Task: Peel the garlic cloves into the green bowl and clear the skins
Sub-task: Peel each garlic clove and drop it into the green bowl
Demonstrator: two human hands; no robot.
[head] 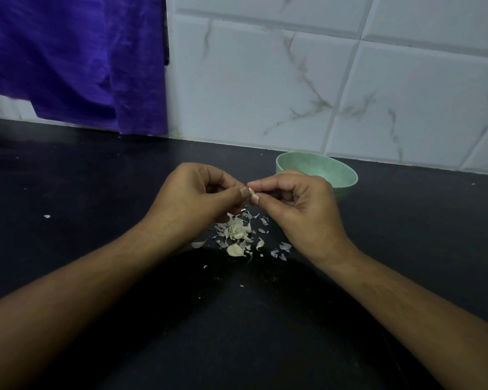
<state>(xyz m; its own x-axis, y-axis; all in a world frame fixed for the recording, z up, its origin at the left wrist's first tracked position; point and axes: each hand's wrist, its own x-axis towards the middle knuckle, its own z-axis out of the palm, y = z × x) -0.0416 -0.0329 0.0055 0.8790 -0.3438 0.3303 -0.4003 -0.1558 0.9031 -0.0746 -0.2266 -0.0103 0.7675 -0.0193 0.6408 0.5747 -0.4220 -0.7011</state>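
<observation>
Black counter [96,249] fills the lower frame. At centre a heap of skins [235,232] lies just under both hands, likely so scraps drop in one place. Left hand [192,195] and right hand [302,204] pinch one clove [250,191] between fingertips, mostly hidden. Behind, right of centre, the bowl [341,173] waits, its floor partly blocked.

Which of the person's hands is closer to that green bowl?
Right. The right hand is just in front of the green bowl, hiding part of its near side. The left hand is farther to the bowl's left; both pinch a garlic clove.
</observation>
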